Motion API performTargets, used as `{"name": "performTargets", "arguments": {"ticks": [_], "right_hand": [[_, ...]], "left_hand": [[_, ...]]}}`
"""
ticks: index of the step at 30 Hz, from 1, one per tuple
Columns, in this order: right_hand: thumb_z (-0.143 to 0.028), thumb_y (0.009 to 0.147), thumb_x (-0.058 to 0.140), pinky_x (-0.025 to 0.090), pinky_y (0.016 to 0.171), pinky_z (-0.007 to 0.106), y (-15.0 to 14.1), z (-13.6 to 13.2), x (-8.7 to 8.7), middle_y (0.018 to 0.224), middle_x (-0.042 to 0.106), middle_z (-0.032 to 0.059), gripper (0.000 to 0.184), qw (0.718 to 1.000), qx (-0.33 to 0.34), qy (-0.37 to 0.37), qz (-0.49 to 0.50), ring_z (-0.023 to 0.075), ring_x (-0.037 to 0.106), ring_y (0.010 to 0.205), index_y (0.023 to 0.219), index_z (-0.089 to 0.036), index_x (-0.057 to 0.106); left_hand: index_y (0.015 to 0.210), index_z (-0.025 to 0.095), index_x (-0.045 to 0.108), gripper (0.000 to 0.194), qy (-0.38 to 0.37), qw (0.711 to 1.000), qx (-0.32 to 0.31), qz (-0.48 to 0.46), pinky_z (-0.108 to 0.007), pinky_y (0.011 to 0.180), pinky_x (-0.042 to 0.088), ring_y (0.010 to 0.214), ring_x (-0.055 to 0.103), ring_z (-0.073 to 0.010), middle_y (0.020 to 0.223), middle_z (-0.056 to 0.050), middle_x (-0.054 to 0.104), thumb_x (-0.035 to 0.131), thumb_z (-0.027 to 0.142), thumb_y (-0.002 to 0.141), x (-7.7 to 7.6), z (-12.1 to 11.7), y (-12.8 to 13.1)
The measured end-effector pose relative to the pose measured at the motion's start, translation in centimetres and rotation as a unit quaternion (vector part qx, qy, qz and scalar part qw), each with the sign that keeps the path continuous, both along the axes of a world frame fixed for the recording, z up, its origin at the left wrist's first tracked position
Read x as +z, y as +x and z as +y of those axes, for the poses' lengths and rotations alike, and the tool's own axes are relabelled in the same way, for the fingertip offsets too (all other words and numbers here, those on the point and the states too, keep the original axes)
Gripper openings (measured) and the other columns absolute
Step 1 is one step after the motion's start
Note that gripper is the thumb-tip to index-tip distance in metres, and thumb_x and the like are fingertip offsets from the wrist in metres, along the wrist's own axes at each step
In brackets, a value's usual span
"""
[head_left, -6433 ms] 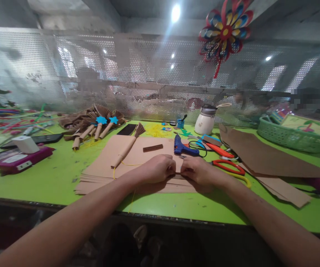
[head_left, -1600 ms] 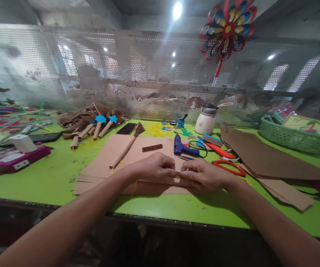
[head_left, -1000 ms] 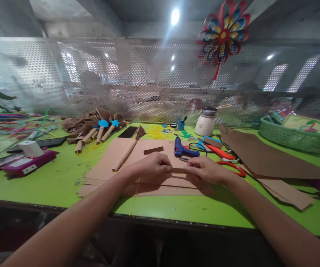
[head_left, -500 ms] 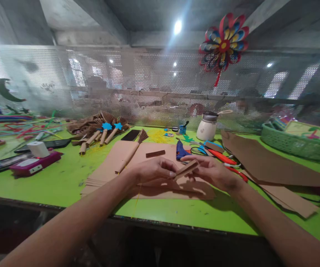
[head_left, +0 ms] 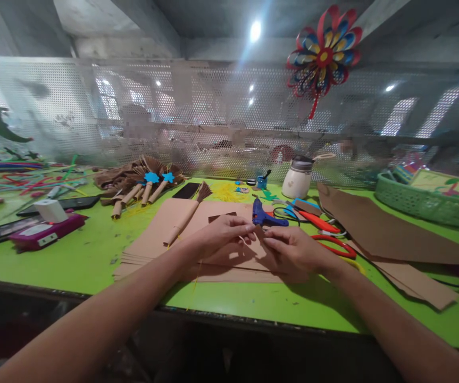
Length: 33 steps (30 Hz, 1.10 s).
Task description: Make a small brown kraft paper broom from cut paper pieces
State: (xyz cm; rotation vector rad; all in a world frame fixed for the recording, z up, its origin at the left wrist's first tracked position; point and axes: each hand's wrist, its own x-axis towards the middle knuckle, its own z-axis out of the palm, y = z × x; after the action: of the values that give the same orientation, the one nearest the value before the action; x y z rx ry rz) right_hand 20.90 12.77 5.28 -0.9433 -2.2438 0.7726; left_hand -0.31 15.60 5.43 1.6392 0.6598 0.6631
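Note:
Over the stack of brown kraft paper [head_left: 149,247], my right hand [head_left: 297,247] pinches a pleated strip of brown paper [head_left: 260,234] and keeps it tilted on end. My left hand [head_left: 223,234] is at the strip's left side, fingers stretched out and thumb apart; its fingertips are at the strip's upper end, and I cannot tell whether they touch it. A second pleated paper strip [head_left: 222,216] lies on the stack, partly hidden by my left hand. To its left rests a rolled paper stem with a fringed end [head_left: 183,221]. Behind my hands is a blue glue gun [head_left: 263,214].
Red-handled scissors [head_left: 335,246] and large brown sheets [head_left: 376,229] lie at right, before a green basket [head_left: 420,205]. A white jar [head_left: 297,181] stands behind. Paper fans with blue flowers [head_left: 151,178] and a purple power strip [head_left: 48,234] are at left on the green table [head_left: 93,260].
The pleated strip went from being pressed low between both hands on the stack to being lifted, and is now turned on end in my right hand. My left fingers have loosened from it.

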Motion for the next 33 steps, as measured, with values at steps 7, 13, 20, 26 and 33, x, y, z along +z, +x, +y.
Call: {"name": "performTargets", "arguments": {"ticks": [7,13,20,26,33], "right_hand": [[-0.026,0.087,0.044,0.041,0.068,0.027,-0.3,0.3,-0.9,0.081,0.065,0.0045,0.024,0.991,-0.027,0.06,-0.117,0.0166,0.056,0.074,0.087,-0.017,0.066],[-0.025,0.083,0.051,0.041,0.066,0.026,-0.1,1.0,-1.9,0.077,0.064,0.0034,0.018,0.986,-0.065,0.074,-0.134,0.0164,0.056,0.073,0.077,-0.018,0.066],[-0.025,0.081,0.055,0.043,0.069,0.028,-0.1,1.0,-2.3,0.079,0.065,0.0036,0.013,0.987,-0.071,0.069,-0.125,0.017,0.058,0.075,0.079,-0.019,0.067],[-0.018,0.08,0.056,0.043,0.066,0.027,-0.3,0.8,-2.1,0.074,0.065,0.0044,0.013,0.986,-0.05,0.101,-0.119,0.0157,0.058,0.071,0.076,-0.017,0.068],[-0.019,0.083,0.054,0.042,0.063,0.026,-0.1,1.3,-2.7,0.073,0.062,0.0048,0.017,0.98,-0.018,0.154,-0.126,0.0152,0.057,0.069,0.074,-0.017,0.069]], "left_hand": [[0.077,0.012,0.063,0.025,0.092,0.984,0.047,0.142,-0.023,0.055,0.038,0.057,0.049,-0.0105,0.064,-0.001,0.058,0.053,0.035,0.08,0.0,-0.5,0.5],[0.074,0.014,0.065,0.021,0.27,0.922,0.096,0.261,-0.024,0.057,0.034,0.063,0.051,-0.0129,0.069,-0.002,0.063,0.048,0.026,0.077,-0.6,-0.3,0.3],[0.079,0.016,0.066,0.022,0.33,0.888,0.087,0.308,-0.024,0.058,0.035,0.067,0.053,-0.0142,0.078,-0.004,0.065,0.048,0.028,0.078,-0.9,-0.1,-0.1],[0.078,0.015,0.066,0.025,0.355,0.88,0.043,0.312,-0.022,0.056,0.035,0.065,0.052,-0.0129,0.077,-0.004,0.064,0.047,0.031,0.08,-1.0,0.2,-0.2],[0.082,0.015,0.07,0.021,0.383,0.879,0.011,0.285,-0.023,0.064,0.037,0.072,0.052,-0.0143,0.076,-0.004,0.061,0.05,0.021,0.08,-1.2,0.4,0.5]]}}
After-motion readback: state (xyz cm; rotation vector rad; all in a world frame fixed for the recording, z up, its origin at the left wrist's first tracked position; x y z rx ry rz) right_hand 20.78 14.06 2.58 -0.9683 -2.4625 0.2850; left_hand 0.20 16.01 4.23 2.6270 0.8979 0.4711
